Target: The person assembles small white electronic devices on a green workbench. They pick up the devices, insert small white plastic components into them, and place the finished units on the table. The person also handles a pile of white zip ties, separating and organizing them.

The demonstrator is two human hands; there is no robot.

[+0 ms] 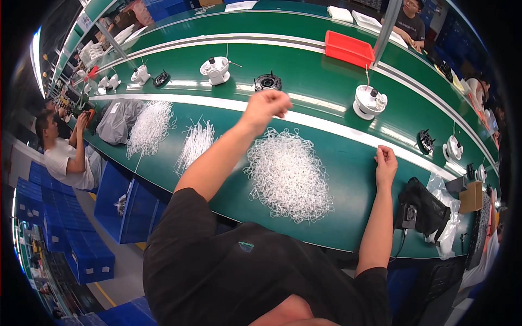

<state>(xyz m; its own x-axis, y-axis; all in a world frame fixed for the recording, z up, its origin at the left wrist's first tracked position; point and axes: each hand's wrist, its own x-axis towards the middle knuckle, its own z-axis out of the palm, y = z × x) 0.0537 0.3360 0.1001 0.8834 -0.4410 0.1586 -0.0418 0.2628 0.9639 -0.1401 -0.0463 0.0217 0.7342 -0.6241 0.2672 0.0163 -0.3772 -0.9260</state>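
My left hand [265, 111] reaches over the white edge strip of the conveyor, its fingers curled closed, just short of a round black part [267, 81]. Anything between those fingers is too small or hidden to make out. Farther right, my right hand [385, 164] is held over the bench by the strip with thumb and fingertips pinched together; what they grip, if anything, does not show. Between my arms lies a heap of small white loops [288, 176]. Beyond my right hand, a white housing with a black knob [371, 102] stands on the green conveyor [315, 89].
Left of my left forearm lie straight white strips [197, 142], another white heap [150, 127] and a grey plastic bag [116, 120]. A black bag [421, 204] and clear plastic sit at right. Across the conveyor is a red tray [349, 48]. A co-worker [68, 152] sits at left.
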